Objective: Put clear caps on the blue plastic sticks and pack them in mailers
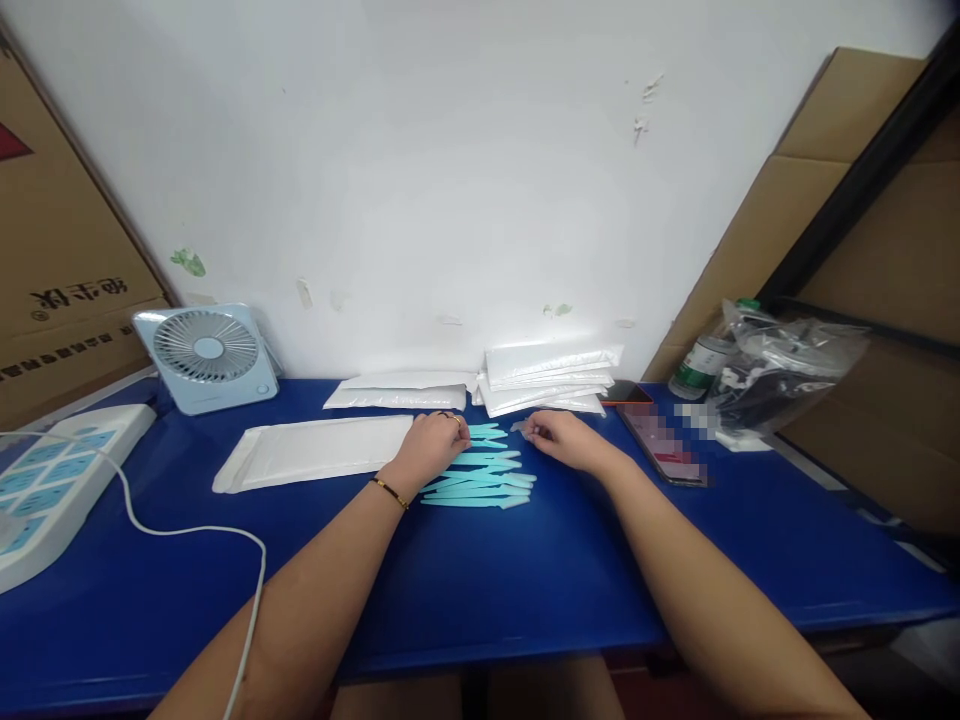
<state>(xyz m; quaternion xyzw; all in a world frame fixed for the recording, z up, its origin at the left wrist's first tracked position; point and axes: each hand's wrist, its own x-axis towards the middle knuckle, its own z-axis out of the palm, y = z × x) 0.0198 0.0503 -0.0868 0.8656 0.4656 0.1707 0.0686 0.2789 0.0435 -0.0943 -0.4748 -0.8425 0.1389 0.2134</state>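
Note:
Slim teal sticks with pale tips, which look like eyebrow razors (480, 490), lie in a rough row on the blue table. Over their left ends is my left hand (433, 445), its fingers bent and pinched together at the upper razors; whether one is lifted cannot be made out. To the right of the row, my right hand (562, 440) pinches a small translucent piece (518, 426), perhaps a clear cover. A long white padded mailer (315, 452) lies flat to the left, its right end reaching my left hand.
White packets (547, 375) are stacked by the wall, with more packets (397, 390) beside them. A fan (208, 350), a power strip (67, 480) and its white cable (202, 530) occupy the left. At right are a phone (664, 445), a bottle (701, 365) and a plastic bag (787, 370).

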